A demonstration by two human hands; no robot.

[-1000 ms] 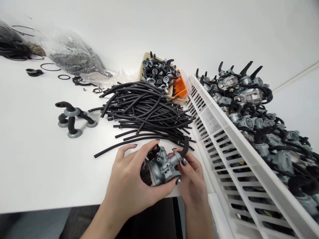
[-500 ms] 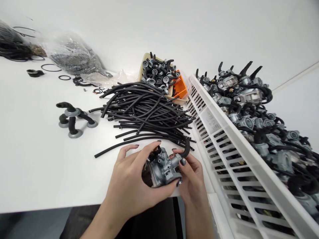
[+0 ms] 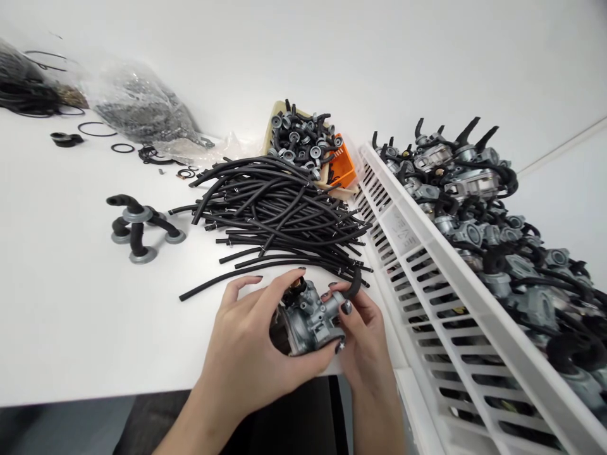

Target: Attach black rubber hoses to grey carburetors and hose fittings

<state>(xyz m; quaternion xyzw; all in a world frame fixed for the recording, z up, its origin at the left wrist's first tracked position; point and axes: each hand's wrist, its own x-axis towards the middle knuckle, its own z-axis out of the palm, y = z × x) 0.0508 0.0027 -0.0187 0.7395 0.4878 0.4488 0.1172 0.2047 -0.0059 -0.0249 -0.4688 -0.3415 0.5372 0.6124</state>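
Observation:
A grey metal carburetor point(image 3: 308, 325) is held near the table's front edge. My left hand point(image 3: 251, 344) wraps round it from the left, thumb along its near side and fingers over the far side. On its right side, my right hand point(image 3: 365, 335) grips the metal end that carries a short black rubber elbow point(image 3: 355, 284). Some of the right fingers are hidden behind the carburetor. Just beyond both hands lies a pile of black rubber hoses point(image 3: 279, 215), several with small clips on them.
A white slotted crate point(image 3: 427, 284) heaped with carburetors point(image 3: 474, 183) stands at the right. Behind the hoses are a bin of capped elbows point(image 3: 303, 139) and an orange basket point(image 3: 344, 164). Loose capped elbows point(image 3: 137, 230) stand at left; a plastic bag of parts point(image 3: 142, 101) lies behind.
Almost nothing differs. The right thumb and the rubber elbow have shifted very slightly; both hands keep their hold on the carburetor.

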